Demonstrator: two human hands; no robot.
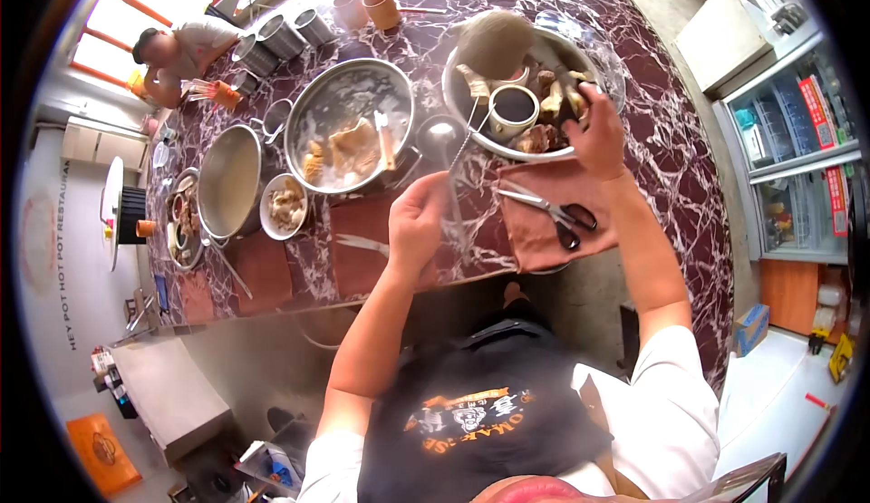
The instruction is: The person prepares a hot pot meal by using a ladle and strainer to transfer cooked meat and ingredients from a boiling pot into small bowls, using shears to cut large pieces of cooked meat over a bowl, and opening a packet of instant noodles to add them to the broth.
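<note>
My right hand (pixel 601 132) reaches over the near right rim of a round metal tray (pixel 457 119), its fingers spread around a dark piece; whether it grips it is unclear. The tray holds chunks of cooked meat (pixel 537 138) and a small cup of dark sauce (pixel 514 105). A blurred tan rounded shape (pixel 496 44) covers its back part. Loosely curled, my left hand (pixel 416 221) hovers left of the tray, its fingertips blurred by a thin see-through streak. Black-handled scissors (pixel 561 214) lie on a reddish-brown cloth (pixel 537 248) below my right hand.
A wide pan (pixel 292 129) of steaming broth holds pieces of food. Left of it are a white bowl of food (pixel 285 207), a deep pot (pixel 231 183) and another tray (pixel 183 217). Metal canisters (pixel 279 34) line the far side, near a seated person (pixel 180 58). A glass-door fridge (pixel 792 163) stands right.
</note>
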